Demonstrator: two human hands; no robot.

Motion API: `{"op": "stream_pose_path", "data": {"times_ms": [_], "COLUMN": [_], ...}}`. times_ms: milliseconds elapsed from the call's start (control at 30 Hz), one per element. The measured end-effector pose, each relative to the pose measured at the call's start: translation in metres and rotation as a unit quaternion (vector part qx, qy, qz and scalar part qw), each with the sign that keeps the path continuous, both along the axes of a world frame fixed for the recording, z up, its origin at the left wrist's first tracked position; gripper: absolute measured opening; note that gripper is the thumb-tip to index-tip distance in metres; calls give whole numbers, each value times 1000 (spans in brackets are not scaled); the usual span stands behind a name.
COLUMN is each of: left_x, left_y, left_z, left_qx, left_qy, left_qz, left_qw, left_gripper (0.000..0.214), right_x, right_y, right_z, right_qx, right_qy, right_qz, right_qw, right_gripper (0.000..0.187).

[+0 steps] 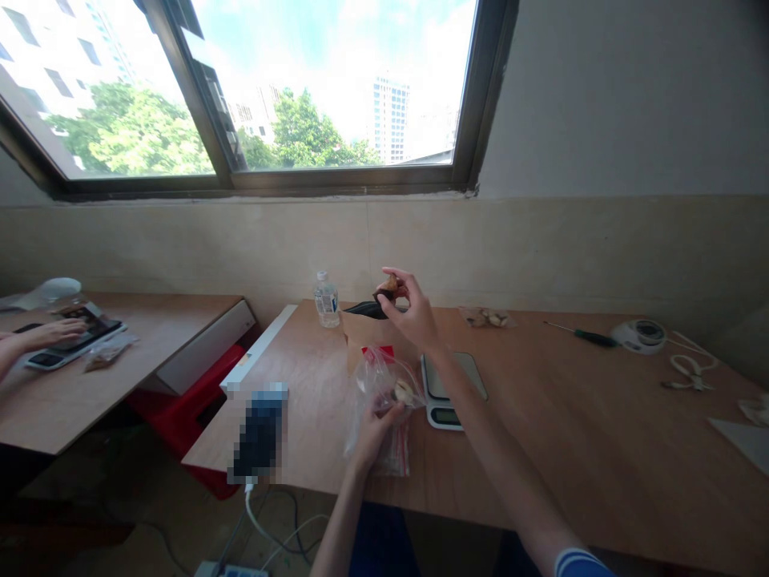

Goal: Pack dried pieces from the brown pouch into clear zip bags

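Note:
Between the fingertips of my right hand [417, 316] is a small brown and dark piece that looks like a dried mushroom [389, 287]. It is held up over the open top of a brown paper pouch [359, 335] with a dark inside and a red label. My left hand [377, 425] grips a clear plastic bag [368, 385] in front of the pouch. A pale piece shows in this bag near my fingers. More clear zip bags [393, 462] lie under my left hand. A white kitchen scale [440, 417] stands to the right, partly behind my right forearm.
A water bottle [328, 300] stands behind left; a blurred phone-like object [258, 437] with a cable lies at the left edge. Behind right are a bag of dried pieces [488, 318], a screwdriver [594, 337] and a white round device [640, 336]. Another person's hand [63, 331] works at the left table.

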State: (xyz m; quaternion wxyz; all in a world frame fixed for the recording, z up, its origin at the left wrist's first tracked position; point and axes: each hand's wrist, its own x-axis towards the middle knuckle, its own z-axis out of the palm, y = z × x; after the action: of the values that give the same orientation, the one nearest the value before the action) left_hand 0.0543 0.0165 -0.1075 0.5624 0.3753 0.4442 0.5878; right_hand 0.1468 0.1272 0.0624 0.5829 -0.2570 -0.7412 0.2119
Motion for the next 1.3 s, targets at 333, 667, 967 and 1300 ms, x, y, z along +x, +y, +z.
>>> {"op": "stream_pose_path", "data": {"times_ms": [333,667,967,1300], "left_x": [-1,-1,-1,-2], "left_y": [2,1,4,5], "left_z": [-5,-2,-6,-4], "left_qx": [-4,18,42,62], "left_qy": [-3,35,71,71], "left_qz": [1,-5,-6,12], "left_qw": [1000,999,997,995], "left_gripper": [46,41,37,28], "right_x": [-2,24,43,57], "right_y": [0,-34,-62,-69], "right_z": [-17,-20,-45,-77], "right_qx": [-18,33,82,-177], "right_qy": [-146,-89,-82,-218], "right_qz": [21,-25,-110,54], "right_qw": [989,995,987,958], "right_gripper": [34,21,18,12]}}
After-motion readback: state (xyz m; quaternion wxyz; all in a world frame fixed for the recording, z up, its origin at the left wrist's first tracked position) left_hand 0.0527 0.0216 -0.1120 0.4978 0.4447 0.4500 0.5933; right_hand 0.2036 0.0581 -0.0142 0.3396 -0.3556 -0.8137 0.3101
